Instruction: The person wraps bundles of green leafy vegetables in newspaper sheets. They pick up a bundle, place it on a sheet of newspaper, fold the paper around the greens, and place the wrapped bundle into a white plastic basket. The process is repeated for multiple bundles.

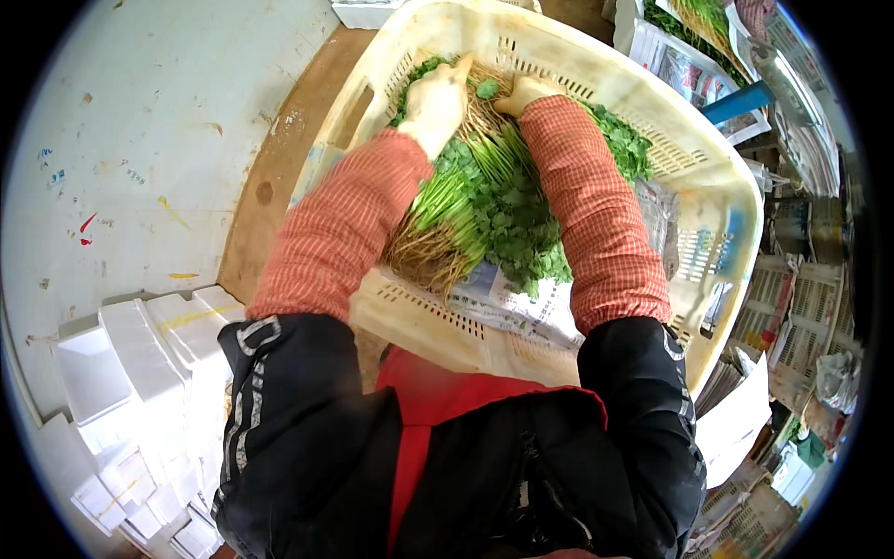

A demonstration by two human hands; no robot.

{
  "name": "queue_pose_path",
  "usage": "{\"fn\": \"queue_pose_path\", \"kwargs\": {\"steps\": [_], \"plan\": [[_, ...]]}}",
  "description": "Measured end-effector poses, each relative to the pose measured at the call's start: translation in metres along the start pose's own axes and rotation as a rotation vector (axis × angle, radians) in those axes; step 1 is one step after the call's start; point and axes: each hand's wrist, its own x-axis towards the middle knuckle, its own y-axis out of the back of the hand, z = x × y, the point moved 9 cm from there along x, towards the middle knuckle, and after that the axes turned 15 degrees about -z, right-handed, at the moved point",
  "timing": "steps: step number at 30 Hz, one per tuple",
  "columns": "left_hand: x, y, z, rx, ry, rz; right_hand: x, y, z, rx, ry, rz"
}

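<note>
Bunches of leafy coriander [521, 224] with pale green stems and brown stringy roots [433, 247] lie in a large cream plastic basket [694, 158]. My left hand [438, 104] is at the basket's far side, its fingers curled over a bunch of coriander and one digit pointing right toward the roots. Just to its right, my right hand [529, 93] is closed at the same rooty bunch, thumb toward the left hand. Most fingertips of both hands are hidden among the stems. Red checked sleeve covers reach to both wrists.
Newspaper [521, 312] lines the basket beneath the coriander. White foam boxes [149, 363] are stacked at the lower left beside a pale, paint-marked surface [121, 177]. At the upper right stand a box of greens [694, 42] and a blue bar [738, 101]. More slotted crates [764, 298] and papers fill the right.
</note>
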Motion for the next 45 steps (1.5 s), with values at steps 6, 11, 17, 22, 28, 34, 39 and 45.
{"fn": "queue_pose_path", "kwargs": {"steps": [6,11,17,22,28,34,39,45], "plan": [[0.071,-0.014,-0.040,-0.057,0.096,-0.134,-0.011,0.013,-0.018,-0.167,0.059,0.172],[0.083,0.107,-0.035,-0.870,-0.073,0.083,0.000,0.009,0.001,0.117,0.381,0.269],[0.102,0.202,0.081,-0.969,-0.809,0.308,0.004,0.005,-0.011,0.192,0.274,0.057],[0.016,0.080,0.068,-0.068,-0.442,-0.054,0.012,0.000,-0.001,0.102,0.143,-0.085],[-0.035,-0.070,-0.016,-1.081,0.043,-0.652,-0.030,0.024,-0.006,0.121,0.491,0.462],[-0.011,-0.084,0.005,-0.815,-0.152,-0.329,0.002,0.004,-0.012,0.231,0.425,0.071],[-0.019,-0.086,0.021,-0.582,-0.177,-0.098,0.007,-0.006,-0.030,0.125,0.172,-0.034],[-0.018,-0.097,-0.028,-1.631,-0.093,-0.257,-0.042,0.031,0.023,0.384,0.258,0.314]]}}
